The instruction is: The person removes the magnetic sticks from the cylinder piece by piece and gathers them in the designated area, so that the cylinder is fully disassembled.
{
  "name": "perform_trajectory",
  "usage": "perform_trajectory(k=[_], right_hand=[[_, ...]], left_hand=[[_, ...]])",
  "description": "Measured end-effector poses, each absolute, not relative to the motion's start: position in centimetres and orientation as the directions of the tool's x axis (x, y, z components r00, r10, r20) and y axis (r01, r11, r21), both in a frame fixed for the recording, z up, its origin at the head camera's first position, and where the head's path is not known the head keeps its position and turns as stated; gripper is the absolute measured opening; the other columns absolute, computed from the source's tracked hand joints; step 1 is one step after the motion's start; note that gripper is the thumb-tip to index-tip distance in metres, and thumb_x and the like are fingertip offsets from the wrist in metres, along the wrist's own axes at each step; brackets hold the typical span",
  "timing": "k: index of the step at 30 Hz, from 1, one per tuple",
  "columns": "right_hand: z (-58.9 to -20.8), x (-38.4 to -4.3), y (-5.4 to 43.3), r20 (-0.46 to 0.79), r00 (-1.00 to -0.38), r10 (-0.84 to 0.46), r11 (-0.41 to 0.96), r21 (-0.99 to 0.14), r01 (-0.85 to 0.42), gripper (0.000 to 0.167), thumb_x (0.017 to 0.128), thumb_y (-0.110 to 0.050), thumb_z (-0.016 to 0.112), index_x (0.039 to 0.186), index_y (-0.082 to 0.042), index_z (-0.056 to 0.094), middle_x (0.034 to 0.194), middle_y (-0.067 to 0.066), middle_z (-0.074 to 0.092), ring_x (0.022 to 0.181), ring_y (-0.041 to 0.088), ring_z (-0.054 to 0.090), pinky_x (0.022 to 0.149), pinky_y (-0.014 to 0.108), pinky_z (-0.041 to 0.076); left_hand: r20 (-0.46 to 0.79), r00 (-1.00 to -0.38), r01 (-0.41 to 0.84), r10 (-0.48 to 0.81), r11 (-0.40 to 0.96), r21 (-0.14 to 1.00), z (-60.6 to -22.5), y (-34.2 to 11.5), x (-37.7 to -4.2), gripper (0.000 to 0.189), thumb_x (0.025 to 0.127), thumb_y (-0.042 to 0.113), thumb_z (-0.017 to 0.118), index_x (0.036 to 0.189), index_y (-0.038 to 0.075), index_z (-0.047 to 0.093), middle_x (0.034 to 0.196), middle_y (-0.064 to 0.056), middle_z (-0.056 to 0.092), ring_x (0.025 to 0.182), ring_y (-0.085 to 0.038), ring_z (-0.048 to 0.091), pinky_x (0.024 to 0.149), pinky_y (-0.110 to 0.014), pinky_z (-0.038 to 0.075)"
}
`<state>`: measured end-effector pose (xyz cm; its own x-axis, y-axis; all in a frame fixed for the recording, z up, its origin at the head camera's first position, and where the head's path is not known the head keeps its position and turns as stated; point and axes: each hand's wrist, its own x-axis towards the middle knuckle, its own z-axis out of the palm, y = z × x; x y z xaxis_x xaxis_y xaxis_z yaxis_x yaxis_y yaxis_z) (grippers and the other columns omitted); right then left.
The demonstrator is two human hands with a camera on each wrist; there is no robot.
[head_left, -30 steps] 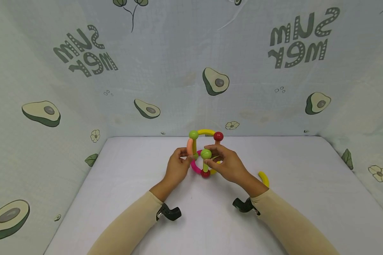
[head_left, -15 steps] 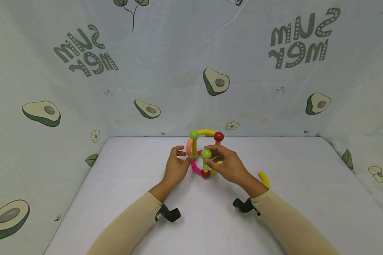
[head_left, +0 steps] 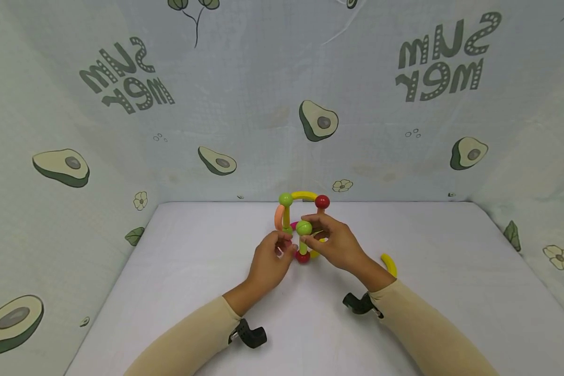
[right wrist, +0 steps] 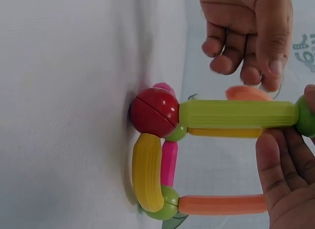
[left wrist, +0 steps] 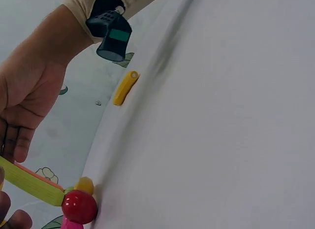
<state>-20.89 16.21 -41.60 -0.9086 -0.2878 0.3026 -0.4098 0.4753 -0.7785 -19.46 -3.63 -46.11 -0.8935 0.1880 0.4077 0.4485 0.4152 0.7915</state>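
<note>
A frame of balls and rods, like a magnetic building set, stands on the table. In the head view its near light green rod [head_left: 303, 244] rises from a red ball [head_left: 303, 257] to a green ball [head_left: 304, 227]. My right hand [head_left: 336, 243] pinches that top green ball between thumb and fingers. Beside the frame's near left side is my left hand [head_left: 271, 261], partly covering the magenta rod. The right wrist view has the left hand [right wrist: 246, 37] apart from the frame, its fingers loosely bent and holding nothing. An orange curved rod [head_left: 279, 217] is at the frame's left.
A loose yellow curved rod [head_left: 388, 264] lies on the white table [head_left: 432, 313], right of the frame and close to my right wrist. Behind, a printed cloth [head_left: 263, 78] hangs along the table's back edge. A black camera [head_left: 251, 334] is strapped to each wrist.
My left hand has come off the orange curved rod and moved down and to the right, toward the frame's base. The right hand keeps its hold on the green ball.
</note>
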Motion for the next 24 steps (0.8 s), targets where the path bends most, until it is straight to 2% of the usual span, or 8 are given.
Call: perform_trajectory(k=[4, 8, 16, 24], right_hand=[[-41.7, -20.9, 16.3, 0.305, -0.907, -0.29, 0.469, -0.781, -0.413, 0.046, 0.089, -0.011, 0.081, 0.132, -0.009, 0.064, 0.112, 0.003, 0.071, 0.097, 0.022, 0.07, 0.084, 0.038, 0.059], [-41.7, -21.0, 16.3, 0.307, -0.905, -0.294, 0.46, -0.784, -0.415, 0.045, 0.089, -0.011, 0.081, 0.132, -0.009, 0.064, 0.11, 0.002, 0.072, 0.097, 0.022, 0.069, 0.085, 0.042, 0.059], [-41.7, -20.9, 16.3, 0.316, -0.901, -0.297, 0.457, -0.781, -0.425, 0.045, 0.09, -0.011, 0.081, 0.132, -0.009, 0.064, 0.11, 0.003, 0.072, 0.095, 0.021, 0.07, 0.083, 0.038, 0.059], [-41.7, -20.8, 16.2, 0.317, -0.901, -0.296, 0.45, -0.786, -0.425, 0.046, 0.089, -0.011, 0.082, 0.132, -0.009, 0.064, 0.11, 0.003, 0.072, 0.095, 0.021, 0.07, 0.083, 0.037, 0.059]], left_hand=[[0.353, -0.901, 0.431, 0.251, 0.426, 0.795, -46.7, -3.3, -19.5, 0.035, 0.096, 0.012, 0.073, 0.128, 0.004, 0.063, 0.12, -0.005, 0.069, 0.107, -0.019, 0.065, 0.089, -0.037, 0.055], [0.294, -0.914, 0.393, 0.278, 0.439, 0.808, -47.1, -3.0, -19.9, 0.039, 0.097, 0.017, 0.074, 0.134, 0.012, 0.063, 0.124, -0.001, 0.069, 0.113, -0.021, 0.065, 0.092, -0.035, 0.053], [0.277, -0.917, 0.385, 0.287, 0.455, 0.803, -47.6, -2.4, -20.5, 0.032, 0.096, 0.017, 0.075, 0.127, 0.011, 0.068, 0.109, 0.002, 0.075, 0.102, -0.012, 0.068, 0.086, -0.033, 0.054], [0.313, -0.907, 0.417, 0.283, 0.484, 0.769, -47.8, -2.3, -20.6, 0.027, 0.095, 0.015, 0.075, 0.121, 0.008, 0.071, 0.106, -0.001, 0.077, 0.096, -0.009, 0.071, 0.078, -0.025, 0.056]])
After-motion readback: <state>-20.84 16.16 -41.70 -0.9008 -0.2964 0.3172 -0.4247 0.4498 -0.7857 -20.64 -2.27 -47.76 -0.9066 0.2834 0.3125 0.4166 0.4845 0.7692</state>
